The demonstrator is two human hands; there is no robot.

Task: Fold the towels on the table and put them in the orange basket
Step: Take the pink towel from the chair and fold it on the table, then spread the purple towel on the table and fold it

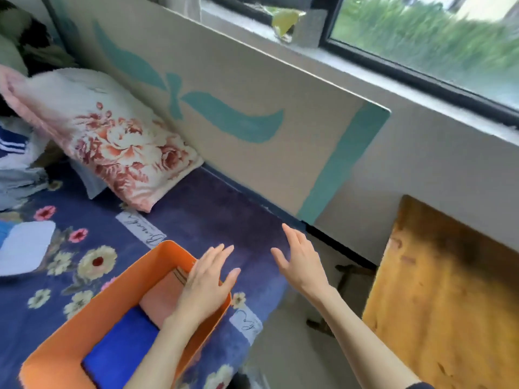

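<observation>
Towels, one pink (164, 297) and one blue (118, 357), are lying folded inside the orange basket (84, 318) on a flowered bedspread (196, 209). A person's left hand (206, 284) is hovering over the basket's far rim and the right hand (299, 262) beside it, fingers straight, slightly spread, holding nothing. Brushing that rim could be tipping the light basket.
</observation>
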